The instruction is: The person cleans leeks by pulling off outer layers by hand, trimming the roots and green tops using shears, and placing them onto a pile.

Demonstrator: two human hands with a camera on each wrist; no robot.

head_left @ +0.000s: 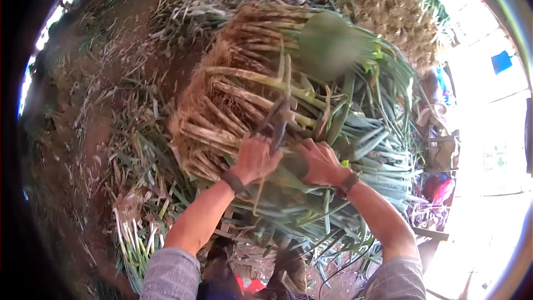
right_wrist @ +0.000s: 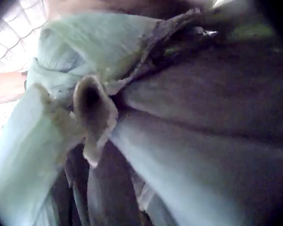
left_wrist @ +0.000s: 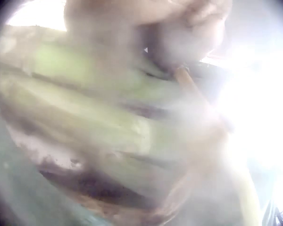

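**Q:** What is under your hands?
**A:** A big bundle of leeks (head_left: 261, 94) lies on its side in front of me. Its pale roots (head_left: 194, 133) point left and its green leaves (head_left: 377, 139) point right. A dark strip (head_left: 280, 116) runs over the middle of the bundle and down to my hands.

**Q:** What is each hand doing?
**A:** My left hand (head_left: 255, 158) is curled in a fist around the strip's lower end. My right hand (head_left: 319, 161) rests just beside it on the leaves with its fingers bent. I cannot tell whether it grips anything.

**Q:** What do the wrist views show?
**A:** Both are blurred and very close. The left shows pale stalks (left_wrist: 108, 122), and the right shows only leaves.

**Q:** What is around the bundle?
**A:** Brown soil (head_left: 111, 83) is strewn with leaf scraps. A few loose leeks (head_left: 130, 239) lie at lower left. Another pile (head_left: 388, 11) sits behind the bundle at upper right.
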